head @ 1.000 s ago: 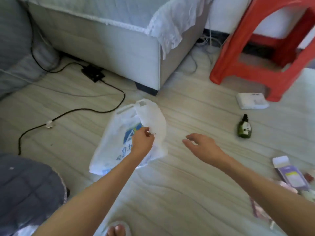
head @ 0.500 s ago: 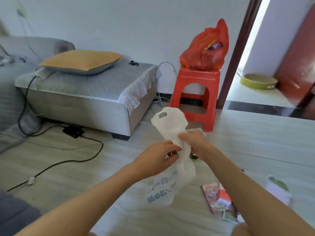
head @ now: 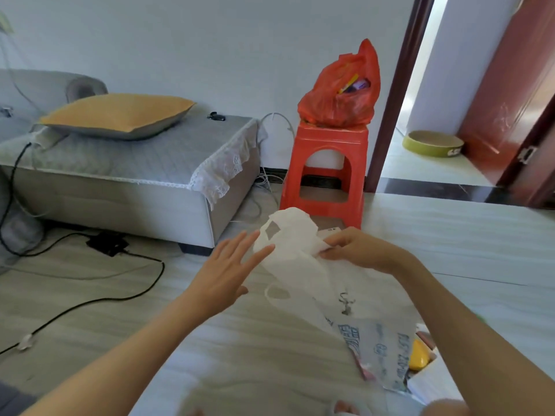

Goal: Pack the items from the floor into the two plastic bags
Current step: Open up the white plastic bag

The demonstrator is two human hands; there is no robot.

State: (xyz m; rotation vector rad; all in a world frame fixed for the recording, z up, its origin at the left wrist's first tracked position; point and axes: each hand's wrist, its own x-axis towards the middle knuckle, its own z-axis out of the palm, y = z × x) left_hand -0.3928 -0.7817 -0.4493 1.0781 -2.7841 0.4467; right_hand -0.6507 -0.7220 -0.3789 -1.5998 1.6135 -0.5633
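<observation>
A white plastic bag (head: pixel 303 265) with blue print hangs in the air in front of me, its handle loops spread apart. My right hand (head: pixel 354 250) pinches the bag's upper edge near one handle. My left hand (head: pixel 228 265) is off the bag's left side with its fingers straight and spread, fingertips close to the handle. Behind the bag's lower end, at the bottom right, lie floor items: a yellow object (head: pixel 419 358) and a white box (head: pixel 432 382), partly hidden.
A red stool (head: pixel 326 172) carries a filled red plastic bag (head: pixel 339 94) by the wall. A grey sofa section (head: pixel 120 175) with a yellow cushion (head: pixel 117 114) stands at left. Black cables (head: pixel 114 298) cross the floor. An open doorway is at right.
The bag was lifted off the floor and has spread open. My left hand let go of it and its fingers straightened; my right hand keeps its pinch.
</observation>
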